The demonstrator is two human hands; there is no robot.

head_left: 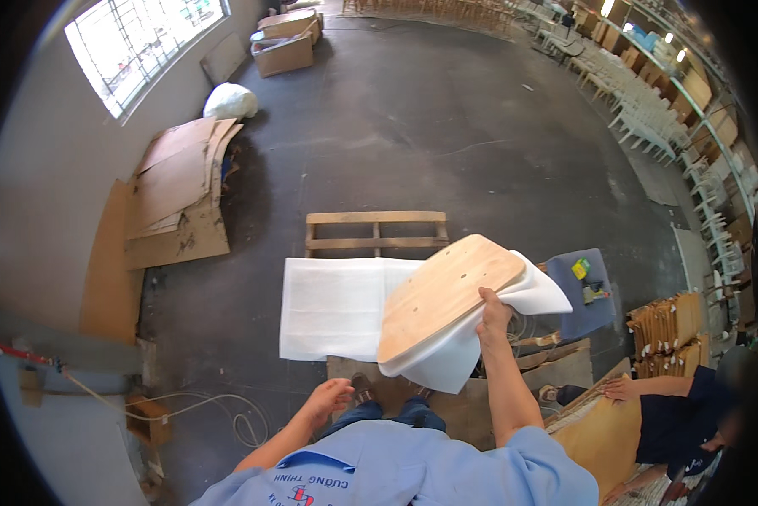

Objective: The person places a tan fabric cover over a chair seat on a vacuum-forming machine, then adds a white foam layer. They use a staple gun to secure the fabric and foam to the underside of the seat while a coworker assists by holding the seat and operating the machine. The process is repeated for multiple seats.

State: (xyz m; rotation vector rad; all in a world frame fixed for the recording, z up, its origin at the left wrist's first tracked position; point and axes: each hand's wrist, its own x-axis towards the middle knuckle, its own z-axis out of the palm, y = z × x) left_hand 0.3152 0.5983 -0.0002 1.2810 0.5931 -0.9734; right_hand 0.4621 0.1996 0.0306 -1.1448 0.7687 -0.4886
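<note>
My right hand grips the right edge of a pale wooden board with rounded corners and a few small holes. The board is held tilted, with white foam sheet hanging below it and bulging out at its right. To the left, another part of the white foam sheet lies flat; whether the two parts are one piece is hidden by the board. My left hand hangs near the foam's front edge, its fingers loosely curled with nothing visible in them.
A wooden pallet shows behind the foam. At right, a blue-grey surface bears a yellow-green box and a tool. A co-worker's hand rests on a brown panel. Cardboard sheets lean left; a hose lies on the floor.
</note>
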